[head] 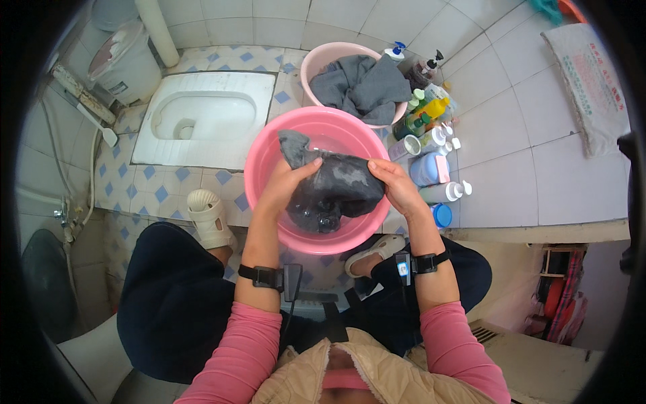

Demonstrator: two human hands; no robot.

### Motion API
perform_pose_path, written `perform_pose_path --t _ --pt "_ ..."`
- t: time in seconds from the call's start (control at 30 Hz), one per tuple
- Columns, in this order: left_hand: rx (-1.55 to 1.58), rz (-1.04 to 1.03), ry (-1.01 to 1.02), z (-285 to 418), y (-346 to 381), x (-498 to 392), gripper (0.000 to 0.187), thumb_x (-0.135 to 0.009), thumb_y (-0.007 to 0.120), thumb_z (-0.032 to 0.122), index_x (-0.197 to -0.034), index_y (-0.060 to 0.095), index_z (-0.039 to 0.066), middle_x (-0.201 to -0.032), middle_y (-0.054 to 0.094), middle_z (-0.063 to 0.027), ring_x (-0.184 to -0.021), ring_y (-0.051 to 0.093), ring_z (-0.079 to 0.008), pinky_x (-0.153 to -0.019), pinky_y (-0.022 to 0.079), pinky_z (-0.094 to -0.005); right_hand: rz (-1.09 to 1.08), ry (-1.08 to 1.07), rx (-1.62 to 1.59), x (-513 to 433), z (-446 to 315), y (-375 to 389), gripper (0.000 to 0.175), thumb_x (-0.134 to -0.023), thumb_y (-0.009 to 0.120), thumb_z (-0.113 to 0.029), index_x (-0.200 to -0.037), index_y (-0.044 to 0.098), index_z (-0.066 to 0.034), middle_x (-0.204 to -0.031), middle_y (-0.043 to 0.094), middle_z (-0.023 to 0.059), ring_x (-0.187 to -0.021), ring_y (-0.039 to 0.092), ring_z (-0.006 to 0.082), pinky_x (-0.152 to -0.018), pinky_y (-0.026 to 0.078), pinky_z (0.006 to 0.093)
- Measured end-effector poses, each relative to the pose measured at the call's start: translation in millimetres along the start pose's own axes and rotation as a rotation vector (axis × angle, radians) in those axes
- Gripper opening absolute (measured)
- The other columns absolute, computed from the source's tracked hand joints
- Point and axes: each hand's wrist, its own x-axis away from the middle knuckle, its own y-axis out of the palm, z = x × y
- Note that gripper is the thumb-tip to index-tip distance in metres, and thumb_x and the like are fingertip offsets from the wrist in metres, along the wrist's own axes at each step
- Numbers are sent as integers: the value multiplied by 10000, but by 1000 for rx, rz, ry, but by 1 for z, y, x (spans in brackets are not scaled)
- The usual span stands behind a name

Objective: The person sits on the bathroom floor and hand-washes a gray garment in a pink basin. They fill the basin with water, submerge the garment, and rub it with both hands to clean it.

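Note:
A wet dark grey cloth [335, 182] is stretched between my hands over a pink plastic basin [328, 245]. On its left part, my left hand [288, 184] grips the fabric, thumb on top. The thumb and fingers of my right hand [396, 184] pinch its right edge. Pale, whitish foam or a light patch lies on the upper face of the cloth, and its lower folds hang into the basin, where some water shows. Behind stands a paler pink basin [313, 55] heaped with grey fabric [363, 83].
Several pump and cap bottles [434, 139] stand along the wall right of the basins. A white squat toilet [202, 118] is set in the tiled floor at the left, with a white bucket [128, 65] behind it. A blue-lidded jar [441, 215] sits near the ledge.

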Motion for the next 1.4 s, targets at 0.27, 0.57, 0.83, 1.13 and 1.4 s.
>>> perform_pose_path --t 0.27,0.57,0.83,1.13,1.4 --pt "5 30 -20 7 8 1 367 -941 699 261 -1203 616 18 -1097 662 -61 -1007 636 -175 -879 497 -326 -3 -19 106 0 5 -4 367 -1031 568 -328 -1187 679 -15 -1026 692 -8 -919 616 75 -828 485 233" --pt "335 155 -2 15 -17 -5 335 -964 664 238 -1204 605 12 -1095 684 -88 -982 673 -191 -860 539 -328 -286 43 508 10 10 -35 230 -955 689 -266 -1062 681 -62 -945 642 -52 -912 559 66 -869 448 250" --pt "326 169 25 13 -27 -4 345 -989 635 239 -1242 580 12 -1133 680 -88 -1001 676 -185 -860 555 -330 -143 25 -83 17 5 -29 261 -1006 603 -209 -1214 602 -52 -1143 644 -6 -1075 582 94 -966 448 270" --pt "274 93 39 17 -25 3 376 -991 632 263 -1280 579 29 -1187 651 -52 -1090 616 -164 -947 476 -327 -29 -81 -145 8 11 -36 226 -1023 564 -202 -1187 597 -50 -1094 663 9 -1008 607 91 -906 460 253" --pt "231 -4 39 19 -28 4 426 -1003 618 278 -1323 548 6 -1221 624 -56 -1121 587 -152 -965 463 -320 46 -127 -173 11 7 -35 190 -1023 566 -196 -1147 614 -60 -1056 659 -9 -960 605 78 -868 468 242"
